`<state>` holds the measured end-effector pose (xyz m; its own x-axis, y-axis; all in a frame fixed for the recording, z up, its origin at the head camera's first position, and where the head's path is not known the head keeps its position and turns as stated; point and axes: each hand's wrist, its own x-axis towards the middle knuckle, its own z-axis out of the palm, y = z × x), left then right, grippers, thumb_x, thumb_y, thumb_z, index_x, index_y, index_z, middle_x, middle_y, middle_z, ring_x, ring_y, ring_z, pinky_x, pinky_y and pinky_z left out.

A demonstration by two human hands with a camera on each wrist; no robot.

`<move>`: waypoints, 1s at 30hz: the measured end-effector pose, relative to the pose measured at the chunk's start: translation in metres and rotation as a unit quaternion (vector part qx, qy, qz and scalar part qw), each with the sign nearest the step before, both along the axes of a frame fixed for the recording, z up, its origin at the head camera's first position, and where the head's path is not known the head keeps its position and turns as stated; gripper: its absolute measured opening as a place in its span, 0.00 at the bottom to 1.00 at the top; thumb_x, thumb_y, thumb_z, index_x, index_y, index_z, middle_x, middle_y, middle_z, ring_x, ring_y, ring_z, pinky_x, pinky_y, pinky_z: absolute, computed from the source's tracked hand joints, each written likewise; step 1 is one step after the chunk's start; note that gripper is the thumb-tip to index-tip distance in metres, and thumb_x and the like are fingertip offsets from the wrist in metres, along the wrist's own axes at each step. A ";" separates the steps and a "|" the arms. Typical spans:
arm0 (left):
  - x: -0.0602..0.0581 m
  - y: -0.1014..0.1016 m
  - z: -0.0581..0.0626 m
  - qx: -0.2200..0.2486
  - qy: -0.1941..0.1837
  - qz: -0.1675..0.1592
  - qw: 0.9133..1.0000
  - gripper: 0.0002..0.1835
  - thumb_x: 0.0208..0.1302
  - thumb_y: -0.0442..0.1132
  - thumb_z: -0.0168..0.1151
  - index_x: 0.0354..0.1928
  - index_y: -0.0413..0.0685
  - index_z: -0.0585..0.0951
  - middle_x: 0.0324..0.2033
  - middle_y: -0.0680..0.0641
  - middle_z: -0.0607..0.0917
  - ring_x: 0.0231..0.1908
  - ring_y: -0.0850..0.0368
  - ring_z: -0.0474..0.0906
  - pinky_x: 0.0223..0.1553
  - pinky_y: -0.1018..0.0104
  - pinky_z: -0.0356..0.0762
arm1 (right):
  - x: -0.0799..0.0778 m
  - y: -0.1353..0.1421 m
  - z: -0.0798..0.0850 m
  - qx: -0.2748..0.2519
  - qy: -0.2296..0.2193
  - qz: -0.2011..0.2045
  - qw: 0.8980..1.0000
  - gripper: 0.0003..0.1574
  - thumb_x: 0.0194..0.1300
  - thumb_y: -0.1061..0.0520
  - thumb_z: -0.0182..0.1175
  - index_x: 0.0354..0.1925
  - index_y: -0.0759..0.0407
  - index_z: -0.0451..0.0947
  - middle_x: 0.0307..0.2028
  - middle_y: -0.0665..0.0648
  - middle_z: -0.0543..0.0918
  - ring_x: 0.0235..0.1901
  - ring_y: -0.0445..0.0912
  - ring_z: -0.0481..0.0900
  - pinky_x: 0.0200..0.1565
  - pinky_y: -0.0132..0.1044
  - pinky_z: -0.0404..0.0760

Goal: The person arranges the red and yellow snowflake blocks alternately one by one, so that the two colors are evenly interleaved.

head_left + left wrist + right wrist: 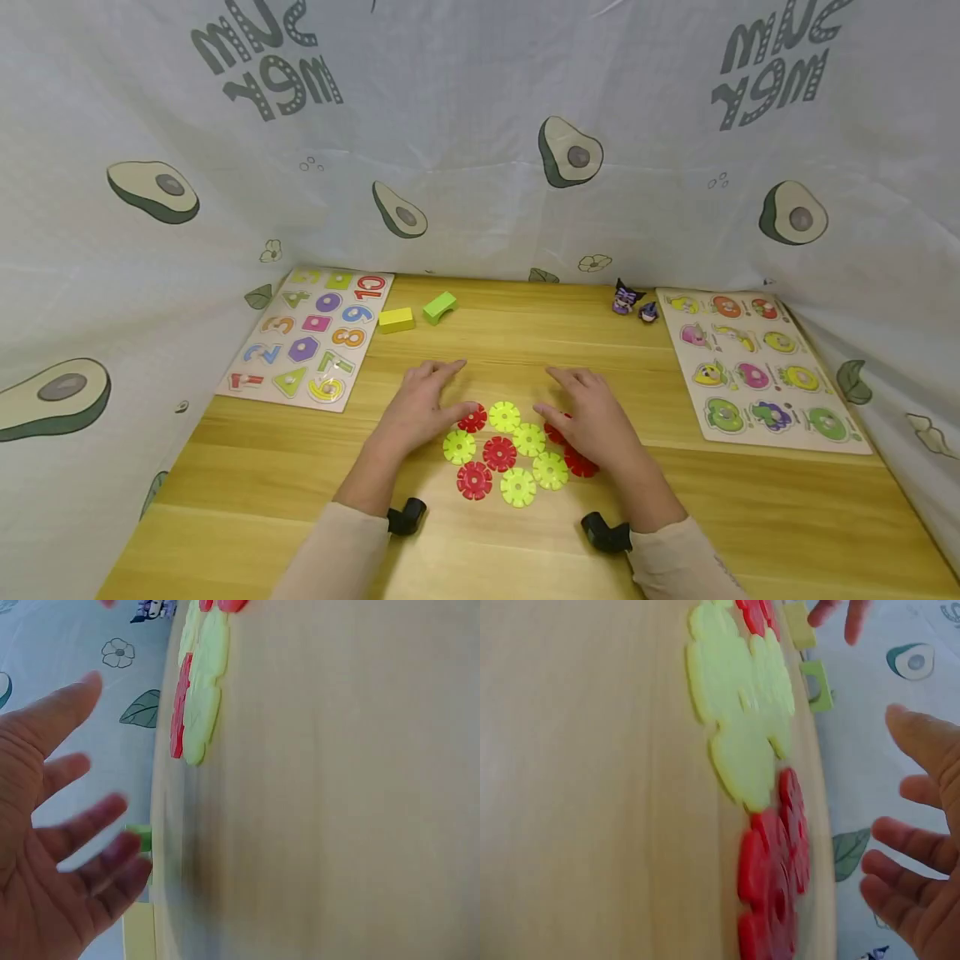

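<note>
Several red and yellow notched plastic discs lie flat in a cluster on the wooden table, among them a red disc (499,454) and a yellow disc (518,487). My left hand (417,406) is over the cluster's left side, fingers spread and thumb near a red disc (472,418). Over the right side is my right hand (597,419), partly hiding two red discs in the head view; one is this red disc (769,900). Both palms face inward with nothing held. The wrist views show loosely bent, spread fingers.
A number and shape puzzle board (303,337) lies at left, a fruit puzzle board (765,367) at right. Behind the hands are a yellow block (396,321), a green arch block (440,307) and two small figurines (625,297). A printed curtain (465,142) hangs behind the table.
</note>
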<state>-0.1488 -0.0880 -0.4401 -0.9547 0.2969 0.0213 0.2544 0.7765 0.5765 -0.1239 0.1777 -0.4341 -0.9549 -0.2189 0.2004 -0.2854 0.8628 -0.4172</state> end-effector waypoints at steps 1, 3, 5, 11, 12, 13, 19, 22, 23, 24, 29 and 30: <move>-0.002 0.001 -0.001 0.012 -0.012 -0.009 1.000 0.35 0.54 0.63 0.60 0.64 0.63 0.68 0.51 0.50 0.73 0.52 0.53 0.66 0.51 0.54 0.70 | -0.001 -0.003 -0.002 0.002 -0.013 0.004 1.000 0.38 0.55 0.41 0.65 0.61 0.54 0.70 0.49 0.59 0.74 0.50 0.56 0.70 0.50 0.52 0.73; -0.005 0.000 -0.004 0.044 -0.044 -0.025 0.998 0.31 0.55 0.59 0.63 0.60 0.59 0.73 0.42 0.52 0.76 0.43 0.56 0.70 0.44 0.58 0.73 | -0.003 -0.010 -0.004 0.006 -0.042 0.013 0.999 0.37 0.56 0.41 0.64 0.60 0.52 0.71 0.48 0.58 0.75 0.49 0.55 0.71 0.50 0.51 0.74; -0.007 -0.002 -0.008 0.076 -0.078 -0.038 0.993 0.27 0.54 0.54 0.66 0.56 0.54 0.77 0.36 0.52 0.77 0.37 0.56 0.71 0.39 0.61 0.73 | -0.004 -0.017 -0.006 0.002 -0.070 0.022 0.997 0.35 0.56 0.41 0.64 0.60 0.51 0.72 0.48 0.57 0.75 0.49 0.54 0.71 0.50 0.51 0.74; -0.010 -0.003 -0.014 0.082 -0.113 -0.054 0.989 0.23 0.46 0.51 0.73 0.45 0.52 0.81 0.29 0.53 0.76 0.33 0.57 0.69 0.33 0.63 0.70 | -0.009 -0.035 -0.012 0.007 -0.103 0.038 0.994 0.34 0.53 0.41 0.67 0.56 0.51 0.75 0.47 0.54 0.75 0.49 0.52 0.69 0.50 0.48 0.71; -0.010 -0.002 -0.015 0.075 -0.112 -0.052 0.989 0.23 0.44 0.51 0.74 0.44 0.54 0.82 0.29 0.53 0.76 0.34 0.56 0.68 0.33 0.63 0.69 | -0.010 -0.037 -0.013 0.012 -0.104 0.038 0.994 0.34 0.52 0.41 0.67 0.56 0.50 0.76 0.47 0.54 0.74 0.48 0.52 0.68 0.50 0.48 0.70; -0.010 -0.001 -0.015 0.067 -0.109 -0.051 0.990 0.23 0.43 0.52 0.74 0.43 0.55 0.82 0.28 0.53 0.76 0.34 0.56 0.67 0.33 0.62 0.68 | -0.010 -0.039 -0.013 0.016 -0.100 0.039 0.994 0.33 0.52 0.41 0.68 0.55 0.50 0.77 0.47 0.54 0.74 0.48 0.51 0.67 0.50 0.48 0.69; -0.009 0.004 -0.015 0.045 -0.098 -0.028 0.994 0.21 0.42 0.52 0.75 0.39 0.59 0.80 0.28 0.53 0.75 0.35 0.55 0.64 0.33 0.62 0.65 | -0.010 -0.045 -0.016 0.015 -0.101 0.038 0.994 0.26 0.52 0.43 0.68 0.48 0.50 0.79 0.44 0.52 0.73 0.47 0.50 0.66 0.50 0.49 0.65; -0.008 0.005 -0.014 0.044 -0.094 -0.020 0.994 0.20 0.42 0.51 0.75 0.39 0.59 0.80 0.30 0.53 0.75 0.36 0.56 0.65 0.34 0.62 0.65 | -0.011 -0.047 -0.016 0.005 -0.107 0.039 0.993 0.24 0.51 0.43 0.69 0.45 0.50 0.79 0.43 0.51 0.73 0.47 0.50 0.65 0.50 0.49 0.63; -0.008 0.005 -0.015 0.045 -0.092 -0.019 0.995 0.20 0.42 0.51 0.75 0.39 0.59 0.79 0.30 0.54 0.76 0.36 0.56 0.65 0.34 0.62 0.65 | -0.012 -0.048 -0.016 0.001 -0.110 0.038 0.993 0.24 0.51 0.43 0.69 0.44 0.50 0.78 0.42 0.50 0.73 0.47 0.50 0.65 0.50 0.49 0.63; -0.008 0.005 -0.015 0.047 -0.090 -0.019 0.995 0.21 0.42 0.51 0.75 0.39 0.59 0.79 0.31 0.55 0.76 0.36 0.56 0.65 0.35 0.62 0.66 | -0.012 -0.049 -0.016 -0.005 -0.114 0.034 0.993 0.23 0.50 0.43 0.69 0.43 0.50 0.77 0.41 0.49 0.73 0.47 0.50 0.65 0.49 0.48 0.63; -0.010 0.004 -0.015 0.076 -0.102 -0.026 0.992 0.20 0.46 0.47 0.74 0.42 0.59 0.77 0.31 0.56 0.77 0.36 0.57 0.68 0.36 0.62 0.68 | -0.013 -0.049 -0.017 -0.043 -0.137 0.016 0.990 0.20 0.51 0.46 0.69 0.38 0.47 0.72 0.29 0.47 0.72 0.42 0.47 0.65 0.44 0.43 0.60; -0.010 0.004 -0.015 0.083 -0.107 -0.028 0.990 0.20 0.48 0.46 0.73 0.44 0.59 0.76 0.31 0.55 0.77 0.35 0.57 0.69 0.35 0.62 0.69 | -0.013 -0.049 -0.017 -0.050 -0.140 0.014 0.989 0.18 0.53 0.47 0.69 0.38 0.46 0.71 0.27 0.47 0.71 0.41 0.46 0.65 0.42 0.43 0.60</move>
